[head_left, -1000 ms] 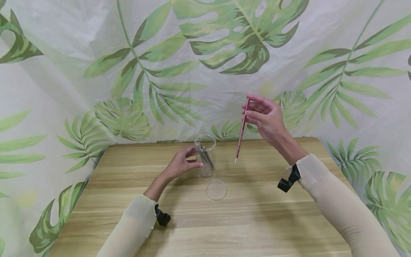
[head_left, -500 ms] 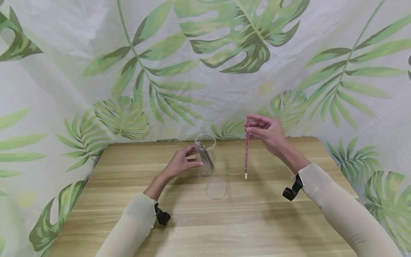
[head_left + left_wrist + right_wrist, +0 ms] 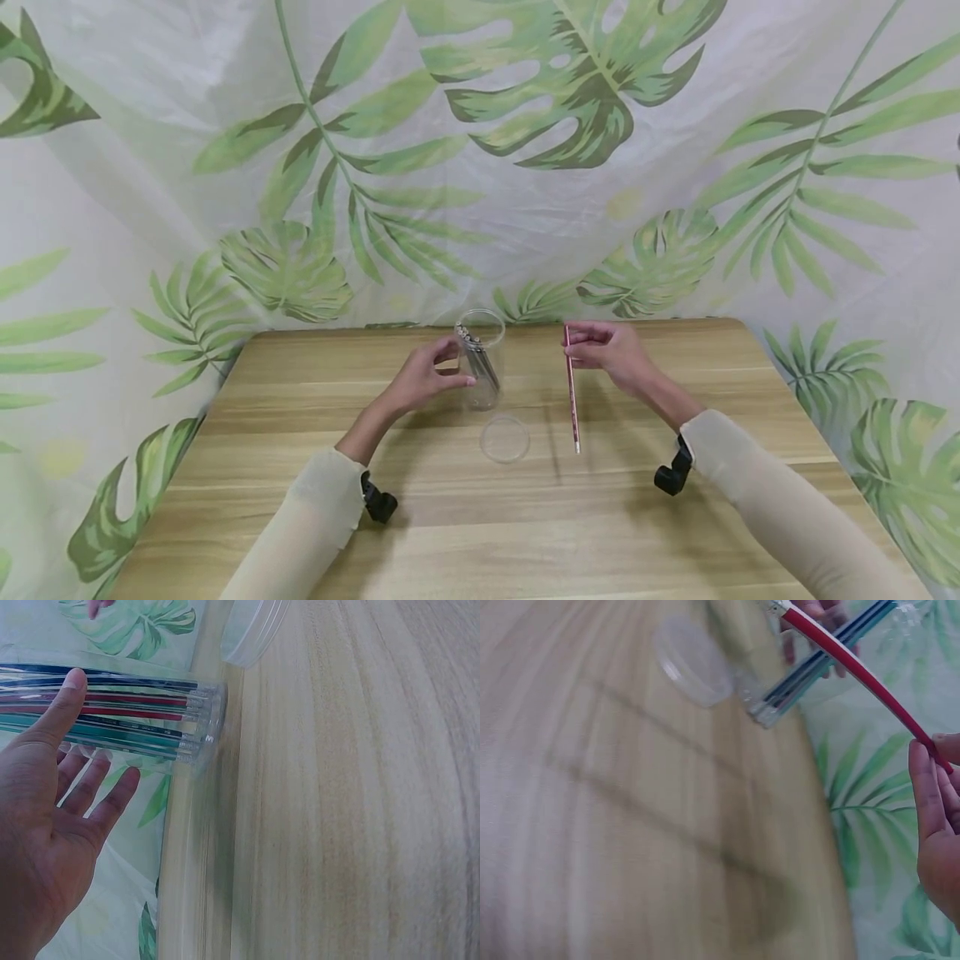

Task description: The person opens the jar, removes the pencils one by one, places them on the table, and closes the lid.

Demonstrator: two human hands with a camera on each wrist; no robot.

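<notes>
A clear cylindrical container (image 3: 480, 396) stands upright on the table, with several pencils (image 3: 135, 712) leaning inside it, dark, red and green in the left wrist view. My left hand (image 3: 423, 382) holds the container's left side, thumb in front and fingers behind. To the right, my right hand (image 3: 618, 354) pinches a red pencil (image 3: 572, 392) near its upper end. The pencil hangs nearly vertical, its white-tipped end (image 3: 577, 447) down. In the right wrist view the same pencil (image 3: 862, 673) runs from the thumb and fingers (image 3: 928, 780) to the upper left.
A round clear lid (image 3: 505, 439) lies on the wooden table (image 3: 480, 533), just in front of the container. Behind the table hangs a pale cloth (image 3: 525, 242) with green leaf prints. Black wrist cameras (image 3: 378, 500) are strapped at both sleeves.
My right hand has come down toward the table with the red pencil, which has swung from slanted to nearly vertical. My left hand and the container have stayed in place.
</notes>
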